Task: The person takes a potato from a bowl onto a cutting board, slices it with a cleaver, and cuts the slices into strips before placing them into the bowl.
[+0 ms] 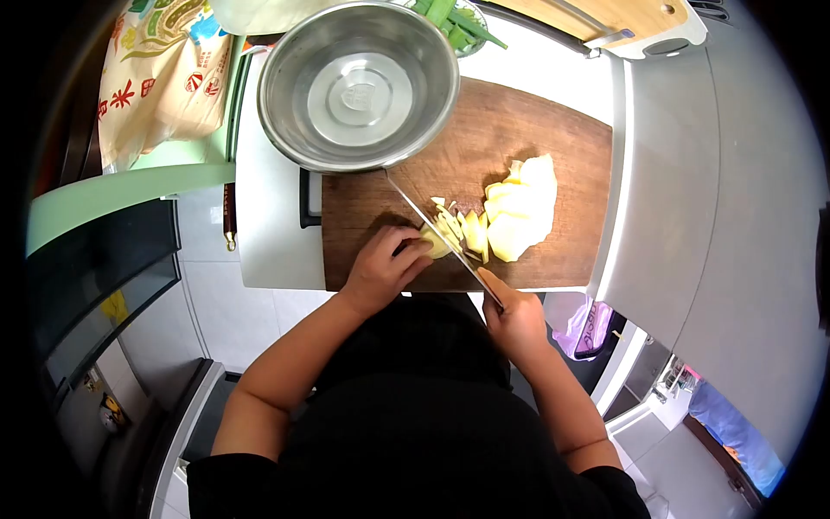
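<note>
My right hand (516,322) is closed around the handle of a kitchen knife. The knife's blade (415,202) points away to the upper left, across the wooden cutting board (389,197). With curled fingers, my left hand (385,266) presses down pale yellow potato slices (436,246) just left of the blade. Thin potato strips (447,221) lie along the blade, partly hidden by it. A larger pile of potato slices (523,209) rests to the right on the board, apart from both hands.
A large steel bowl (275,104) overlaps the board's far left corner. Behind it, a bowl holds green vegetable pieces (462,28). A printed rice bag (164,82) stands at the upper left. Along the right runs a grey panel (743,173).
</note>
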